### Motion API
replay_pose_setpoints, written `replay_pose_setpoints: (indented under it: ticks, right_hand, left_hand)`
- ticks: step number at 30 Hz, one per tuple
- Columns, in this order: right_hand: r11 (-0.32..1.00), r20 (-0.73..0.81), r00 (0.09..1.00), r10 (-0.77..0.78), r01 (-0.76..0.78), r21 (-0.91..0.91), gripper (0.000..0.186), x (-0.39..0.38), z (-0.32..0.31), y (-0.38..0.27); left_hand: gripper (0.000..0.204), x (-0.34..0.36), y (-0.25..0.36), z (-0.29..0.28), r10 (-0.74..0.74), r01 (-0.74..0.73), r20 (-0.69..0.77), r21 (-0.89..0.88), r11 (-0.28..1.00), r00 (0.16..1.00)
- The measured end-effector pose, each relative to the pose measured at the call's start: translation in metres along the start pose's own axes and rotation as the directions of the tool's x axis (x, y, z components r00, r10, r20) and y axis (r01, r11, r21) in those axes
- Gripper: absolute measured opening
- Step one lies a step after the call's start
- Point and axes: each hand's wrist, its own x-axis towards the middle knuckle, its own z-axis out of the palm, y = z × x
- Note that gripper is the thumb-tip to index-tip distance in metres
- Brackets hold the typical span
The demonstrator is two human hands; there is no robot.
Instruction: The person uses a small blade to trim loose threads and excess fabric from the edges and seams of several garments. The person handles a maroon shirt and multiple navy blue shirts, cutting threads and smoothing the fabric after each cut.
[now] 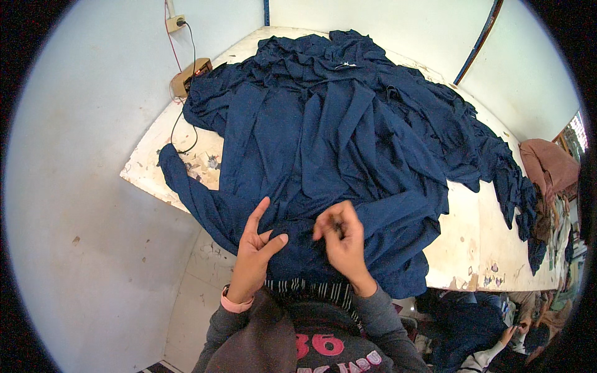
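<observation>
A large heap of dark navy cloth (298, 137), gathered in folds, covers much of the table and hangs over its near edge in front of me. My left hand (254, 252) is over the near part of the cloth, with its index finger stretched out and the thumb apart from it; I see nothing held in it. To its right, my right hand (343, 239) has its fingers curled in, slightly blurred, around a small dark thing I cannot make out. A twisted strip of the cloth reaches out to the left. A small white mark or tag shows on the cloth's far part.
The worn, pale tabletop (457, 248) has peeling patches. A brown box (189, 78) stands at the far left, near a black cable (194, 46) and a wall socket (176, 23). Brown cloth (547, 165) lies at the right edge. Another person's hand (509, 334) shows at lower right.
</observation>
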Motion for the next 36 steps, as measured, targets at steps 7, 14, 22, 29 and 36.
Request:
replay_pose_setpoints:
  ticks: [7,14,22,29,36]
  right_hand:
    - [0.964,-0.019,1.0,-0.012,0.006,-0.266,0.009,-0.001,0.001,-0.021]
    - [0.713,0.057,0.947,-0.315,0.276,-0.644,0.01,-0.008,0.009,-0.024]
    - [0.971,0.185,0.982,-0.026,-0.019,0.238,0.003,-0.005,0.001,-0.007]
    - [0.96,-0.071,0.99,-0.12,0.097,-0.263,0.004,-0.001,-0.03,-0.012]
    - [0.846,0.145,0.957,-0.25,0.289,-0.449,0.034,-0.021,-0.014,-0.01]
  left_hand:
    - [0.084,-0.002,0.002,0.009,0.016,-0.015,-0.04,0.032,0.999,0.999]
    - [0.091,-0.011,-0.005,0.014,0.125,-0.101,-0.094,0.228,0.968,0.988]
    - [0.085,-0.009,-0.01,0.016,0.026,-0.026,-0.076,0.004,1.0,0.997]
    - [0.071,-0.008,-0.018,0.006,0.119,-0.11,-0.104,0.089,0.99,0.987]
    - [0.063,-0.013,-0.018,0.008,0.055,-0.054,-0.034,0.024,0.998,0.998]
